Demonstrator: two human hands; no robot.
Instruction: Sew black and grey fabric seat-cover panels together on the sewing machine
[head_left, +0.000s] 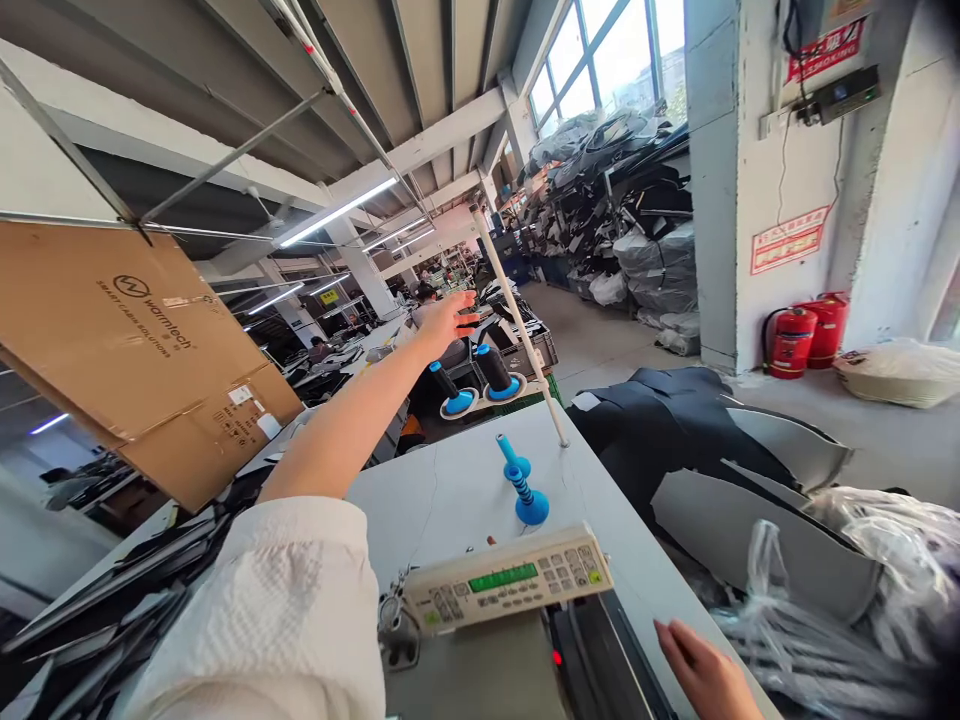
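My left hand is stretched forward past the far end of the white sewing table, fingers apart and nothing seen in them. Just below it, a black thread cone and a thinner black thread spool stand on blue bases on the round holders of a thread stand. The stand's pale pole rises to the right of that hand. At the table's right edge, my right hand lies low with its fingers extended, holding nothing visible; part of it is cut off by the frame.
A sewing machine control panel with a green display is in front of me. Blue empty spool holders stand beyond it. Dark sheet material is heaped at right, near plastic wrap. A large cardboard box leans at left.
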